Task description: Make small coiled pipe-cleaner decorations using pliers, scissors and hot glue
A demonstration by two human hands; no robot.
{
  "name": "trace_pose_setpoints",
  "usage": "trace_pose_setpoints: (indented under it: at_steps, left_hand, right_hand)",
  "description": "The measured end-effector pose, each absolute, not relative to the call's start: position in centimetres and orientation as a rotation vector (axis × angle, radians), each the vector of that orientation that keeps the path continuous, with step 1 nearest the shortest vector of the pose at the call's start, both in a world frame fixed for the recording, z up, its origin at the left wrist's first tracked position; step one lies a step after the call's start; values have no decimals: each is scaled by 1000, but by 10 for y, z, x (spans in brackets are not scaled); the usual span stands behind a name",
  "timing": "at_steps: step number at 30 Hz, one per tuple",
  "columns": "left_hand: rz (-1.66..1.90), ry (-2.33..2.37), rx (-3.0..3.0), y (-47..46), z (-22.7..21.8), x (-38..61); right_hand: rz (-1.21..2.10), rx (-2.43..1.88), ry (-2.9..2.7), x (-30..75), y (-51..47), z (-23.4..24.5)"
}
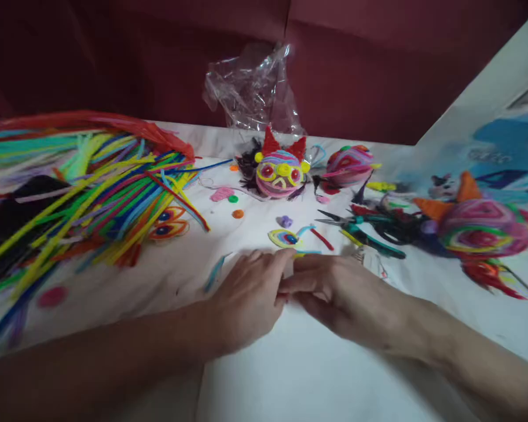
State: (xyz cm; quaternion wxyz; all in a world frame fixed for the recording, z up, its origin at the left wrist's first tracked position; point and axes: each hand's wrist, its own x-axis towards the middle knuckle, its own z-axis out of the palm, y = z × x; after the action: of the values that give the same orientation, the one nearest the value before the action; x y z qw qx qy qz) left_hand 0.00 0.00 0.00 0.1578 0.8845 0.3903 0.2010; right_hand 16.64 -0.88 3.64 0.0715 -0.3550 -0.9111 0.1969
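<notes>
A counter (317, 375) under white cloth fills the view. A loose heap of coloured pipe cleaners (92, 187) sprawls over its left side, and a crumpled clear plastic bag (253, 88) stands at the back. At the right lies a big wound figure (479, 228) with orange ears. A smaller horned face (281, 170) and a striped ball (347, 165) sit mid-counter, with green-handled pliers (361, 231) near them.

The left hand (246, 299) and right hand (338, 293) meet low on the cloth, fingertips touching. Each grip is curled in. Whether either is clamped on anything I cannot tell, since the fingers hide what lies between them. An eye-shaped coil (286, 237) rests just beyond the fingertips, apart from them.

This looks like fine pinching or twisting of a small piece. Any further shaping would call for steady, close fingertip pressure.
</notes>
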Motion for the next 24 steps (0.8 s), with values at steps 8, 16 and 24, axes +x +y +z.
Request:
trace_pose_setpoints:
  at_steps: [8, 16, 24]
  left_hand:
    - [564, 1099, 2541, 3, 0, 2]
    - [550, 1081, 2558, 2, -1, 0]
    - [511, 1069, 2549, 4, 0, 2]
  right_hand:
    - [527, -1255, -2781, 164, -3, 32]
    - [597, -1283, -2767, 165, 0, 32]
    - [614, -1277, -2772, 166, 2, 29]
